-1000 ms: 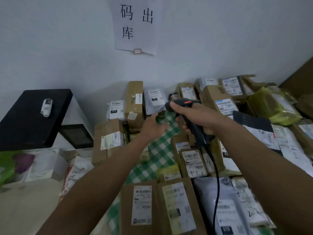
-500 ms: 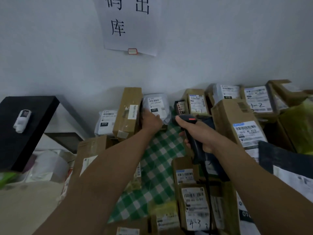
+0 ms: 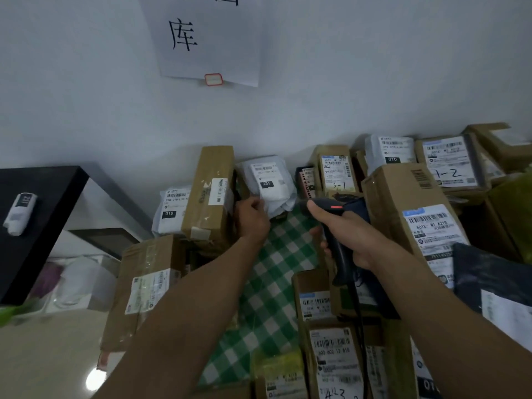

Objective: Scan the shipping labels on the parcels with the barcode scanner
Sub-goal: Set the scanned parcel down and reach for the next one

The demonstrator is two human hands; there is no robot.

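My right hand [image 3: 349, 230] grips a black corded barcode scanner [image 3: 335, 226], its head pointing toward the back wall. My left hand [image 3: 253, 216] pinches the lower left edge of a white poly-bag parcel [image 3: 272, 185] that leans against the wall, its label marked 231 facing me. A tall brown box [image 3: 211, 197] stands just left of that bag. A small box marked 3-1 [image 3: 336, 174] stands to the right of the scanner's head.
Many labelled cardboard boxes and bags crowd a green-checked cloth [image 3: 273, 280], among them a large box [image 3: 411, 214] close by my right wrist. A black cabinet [image 3: 43, 214] with a small white device on top stands at left. A paper sign [image 3: 207, 38] hangs on the wall.
Both hands have reached farther toward the back wall. My left hand has taken hold of the white bag's edge, and the scanner has come up level with it.
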